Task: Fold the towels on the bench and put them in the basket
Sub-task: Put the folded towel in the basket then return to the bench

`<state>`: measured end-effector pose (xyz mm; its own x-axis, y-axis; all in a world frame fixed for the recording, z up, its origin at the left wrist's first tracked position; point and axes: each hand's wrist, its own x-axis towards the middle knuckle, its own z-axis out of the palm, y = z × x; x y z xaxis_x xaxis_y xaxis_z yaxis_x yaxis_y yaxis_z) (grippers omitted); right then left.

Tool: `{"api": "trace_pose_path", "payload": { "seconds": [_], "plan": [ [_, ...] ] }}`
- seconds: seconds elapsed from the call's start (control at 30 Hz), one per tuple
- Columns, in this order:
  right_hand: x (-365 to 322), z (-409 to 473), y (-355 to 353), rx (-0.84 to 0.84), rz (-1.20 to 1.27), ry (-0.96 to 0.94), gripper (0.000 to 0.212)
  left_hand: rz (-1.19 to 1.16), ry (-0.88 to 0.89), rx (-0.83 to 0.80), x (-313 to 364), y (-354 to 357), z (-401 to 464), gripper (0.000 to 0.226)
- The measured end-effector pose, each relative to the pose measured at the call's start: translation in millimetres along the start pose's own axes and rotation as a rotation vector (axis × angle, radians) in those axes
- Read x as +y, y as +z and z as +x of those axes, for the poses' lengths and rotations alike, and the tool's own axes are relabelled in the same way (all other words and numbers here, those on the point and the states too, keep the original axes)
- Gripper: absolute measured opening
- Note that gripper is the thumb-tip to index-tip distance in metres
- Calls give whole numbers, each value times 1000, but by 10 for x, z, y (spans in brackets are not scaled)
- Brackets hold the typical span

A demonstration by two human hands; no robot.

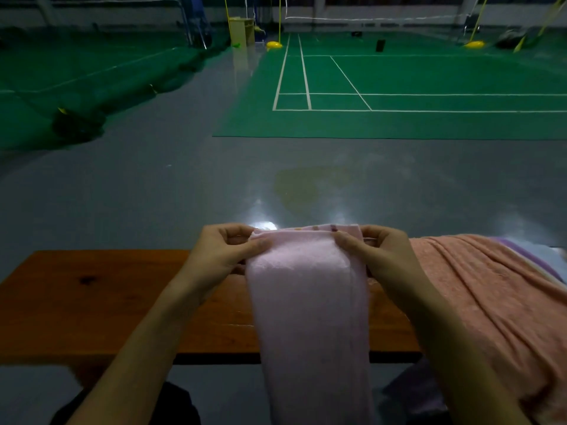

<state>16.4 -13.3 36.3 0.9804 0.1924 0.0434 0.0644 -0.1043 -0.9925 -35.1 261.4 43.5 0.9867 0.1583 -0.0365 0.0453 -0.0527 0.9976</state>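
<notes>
The wooden bench (pixel 92 296) has free surface at its left part. The left hand (pixel 221 256) pinches the upper left corner of the pale pink towel (pixel 306 302); the right hand (pixel 380 253) pinches the right corner. The towel's lower end is cut off. A salmon towel (pixel 497 302) covers the bench's right end.
</notes>
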Motion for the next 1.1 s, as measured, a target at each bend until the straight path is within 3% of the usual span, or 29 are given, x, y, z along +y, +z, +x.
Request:
{"api": "trace_pose_path", "payload": {
  "seconds": [0.27, 0.47, 0.63, 0.73, 0.87, 0.97, 1.03, 1.1],
  "plan": [
    [603, 557, 118, 75, -236, -100, 16, 212, 177, 128, -539, 61, 524, 5],
    [971, 956, 195, 145, -397, -129, 10, 413, 257, 210, -847, 55, 882, 21],
    [1223, 1107, 329, 168, -505, -62, 17, 733, 140, 419, -998, 145, 994, 7],
    [1299, 1072, 325, 137, -558, -12, 17, 640, 99, 363, -1119, 159, 1035, 11],
    [1237, 961, 230, 146, -611, -18, 31, 558, 67, 292, -1103, 99, 989, 54],
    [1086, 758, 211, 108, -683, -84, 31, 517, 88, 208, -986, 112, 774, 40],
    [943, 520, 235, -20, -701, -110, 26, 494, 82, 51, -912, 126, 565, 24],
    [848, 228, 273, -200, -752, -104, 24, 679, 129, -113, -886, 110, 327, 17]
  ]
}}
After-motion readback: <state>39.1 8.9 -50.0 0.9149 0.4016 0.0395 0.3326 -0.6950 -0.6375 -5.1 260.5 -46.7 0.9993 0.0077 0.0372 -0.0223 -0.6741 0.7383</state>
